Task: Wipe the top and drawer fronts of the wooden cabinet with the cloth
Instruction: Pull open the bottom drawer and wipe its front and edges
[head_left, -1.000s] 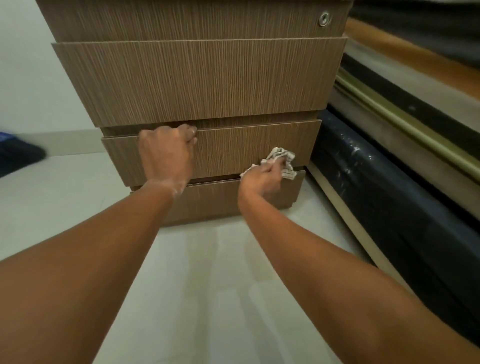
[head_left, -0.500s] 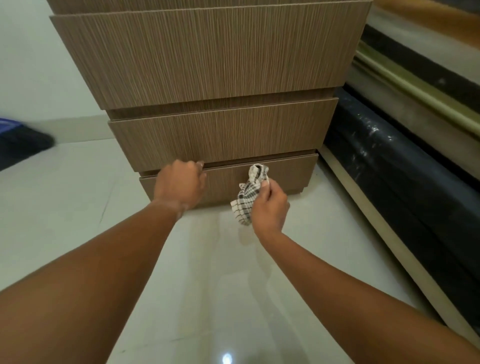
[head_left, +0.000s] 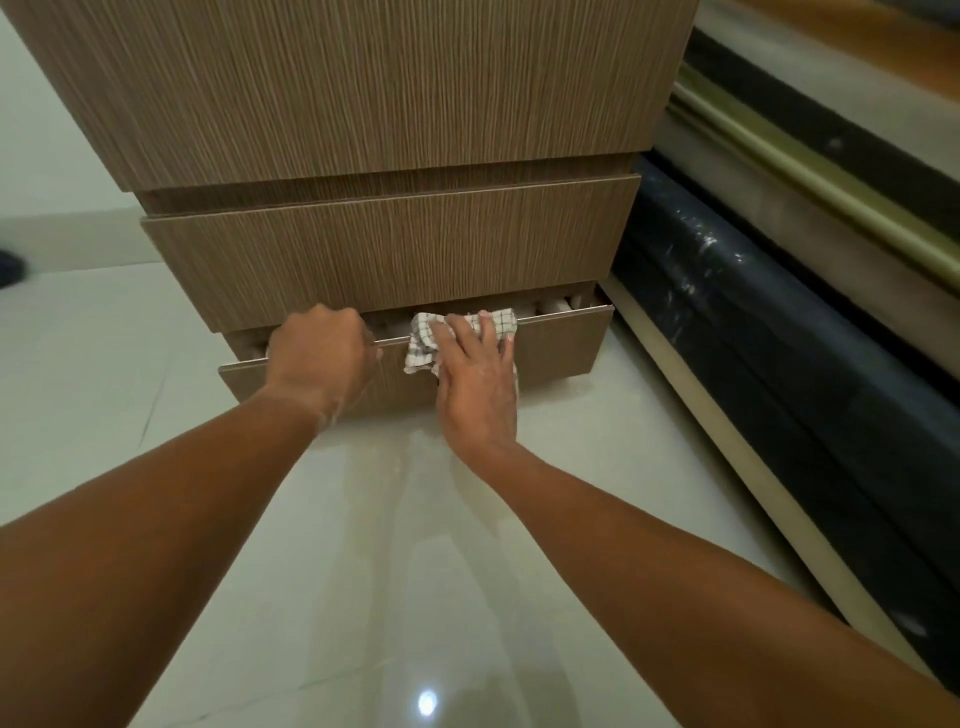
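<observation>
The wooden cabinet (head_left: 363, 93) fills the upper view, with striped brown drawer fronts. Its bottom drawer (head_left: 561, 348) is pulled out a little, and pale things show inside. My left hand (head_left: 319, 358) grips the top edge of that drawer front, fingers curled over it. A checked white cloth (head_left: 423, 340) lies on the same edge. My right hand (head_left: 475, 379) presses it against the drawer front with straight, spread fingers. The cabinet top is out of view.
Glossy pale floor tiles (head_left: 363, 597) stretch from the cabinet toward me. To the right lies a long dark wrapped roll (head_left: 779, 353), with a brass-coloured rail (head_left: 810, 171) and ledges behind it. A dark object (head_left: 10, 267) sits at the far left edge.
The bottom drawer has been pulled open by my left hand. My right hand went from pinching the hanging cloth to pressing it flat on the drawer's top edge. The view moved closer and lower.
</observation>
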